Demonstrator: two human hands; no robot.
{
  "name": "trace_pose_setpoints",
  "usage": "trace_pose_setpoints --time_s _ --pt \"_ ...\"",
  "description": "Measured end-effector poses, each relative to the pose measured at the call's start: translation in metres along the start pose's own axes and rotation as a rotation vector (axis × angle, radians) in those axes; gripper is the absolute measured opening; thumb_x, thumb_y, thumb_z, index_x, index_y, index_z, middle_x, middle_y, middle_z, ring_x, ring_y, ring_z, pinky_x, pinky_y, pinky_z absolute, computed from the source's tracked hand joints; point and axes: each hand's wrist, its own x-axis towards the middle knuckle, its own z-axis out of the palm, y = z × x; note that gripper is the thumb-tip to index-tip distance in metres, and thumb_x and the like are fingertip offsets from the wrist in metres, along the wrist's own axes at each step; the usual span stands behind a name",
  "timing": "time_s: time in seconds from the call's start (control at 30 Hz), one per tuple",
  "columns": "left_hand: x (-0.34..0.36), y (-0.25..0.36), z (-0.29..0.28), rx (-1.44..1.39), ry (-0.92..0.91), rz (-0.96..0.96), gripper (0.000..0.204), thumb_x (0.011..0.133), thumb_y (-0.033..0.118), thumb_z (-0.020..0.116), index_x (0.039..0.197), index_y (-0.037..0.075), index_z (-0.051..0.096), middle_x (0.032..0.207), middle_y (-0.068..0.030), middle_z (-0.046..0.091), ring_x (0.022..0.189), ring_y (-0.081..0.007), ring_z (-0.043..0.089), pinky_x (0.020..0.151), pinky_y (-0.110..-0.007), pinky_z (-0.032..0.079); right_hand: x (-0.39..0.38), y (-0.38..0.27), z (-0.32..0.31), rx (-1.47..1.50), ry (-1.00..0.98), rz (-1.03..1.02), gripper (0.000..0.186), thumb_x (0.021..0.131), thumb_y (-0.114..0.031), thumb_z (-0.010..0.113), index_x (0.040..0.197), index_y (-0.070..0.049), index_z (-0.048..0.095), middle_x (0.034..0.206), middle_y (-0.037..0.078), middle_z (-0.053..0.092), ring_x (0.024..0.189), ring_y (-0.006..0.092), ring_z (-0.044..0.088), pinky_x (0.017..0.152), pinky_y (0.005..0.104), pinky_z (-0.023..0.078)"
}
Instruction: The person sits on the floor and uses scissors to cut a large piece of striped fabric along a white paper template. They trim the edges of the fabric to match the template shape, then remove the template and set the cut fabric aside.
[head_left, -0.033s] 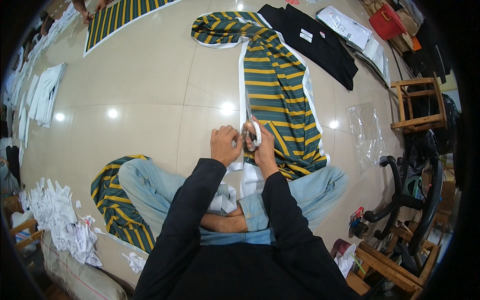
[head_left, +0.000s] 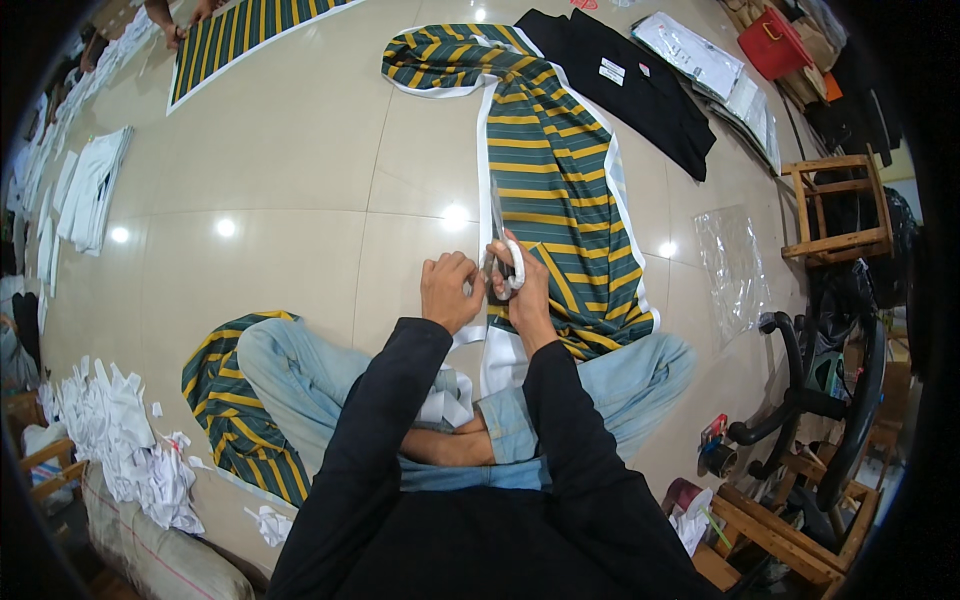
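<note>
Green-and-yellow striped fabric (head_left: 550,190) with a white border stretches across the floor in front of my crossed legs. In my right hand (head_left: 530,290) is a pair of scissors (head_left: 515,268) with white-wrapped handles. Their blades point away from me along the fabric's left white border (head_left: 483,140). My left hand (head_left: 450,290) is closed beside the scissors, its fingertips at that border's edge and pinching the white strip. A length of white strip (head_left: 450,400) trails below the hands over my lap. The exact spot between the blades is hidden.
More striped fabric (head_left: 240,400) lies by my left knee, near a heap of white scraps (head_left: 125,440). Folded black cloth (head_left: 625,85) and plastic-wrapped packs (head_left: 700,60) lie ahead. A wooden stool (head_left: 838,210) stands at right. Another person's hands (head_left: 180,25) touch striped fabric at far left.
</note>
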Motion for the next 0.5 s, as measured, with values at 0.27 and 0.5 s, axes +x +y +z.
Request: trace_pose_setpoints --time_s 0.27,0.5 --pt "0.002 0.002 0.0 0.013 0.011 0.015 0.012 0.079 0.012 0.069 0.073 0.009 0.059 0.076 -0.0032 0.056 0.077 -0.0239 0.055 0.072 -0.039 0.034 0.026 -0.01 0.014 -0.004 0.035 -0.056 0.056 0.087 -0.013 0.077 0.137 0.002 0.058 0.073 0.002 0.064 0.05 0.0084 0.054 0.043 0.0209 0.037" --pt "0.001 0.002 -0.002 0.019 -0.021 0.009 0.01 0.077 0.013 0.069 0.073 0.01 0.06 0.078 -0.0028 0.055 0.079 -0.0235 0.055 0.073 -0.039 0.035 0.027 -0.007 0.011 -0.055 0.0 -0.043 0.058 0.087 -0.016 0.079 0.139 -0.002 0.058 0.084 0.002 0.068 0.054 0.0068 0.055 0.046 0.0184 0.038"
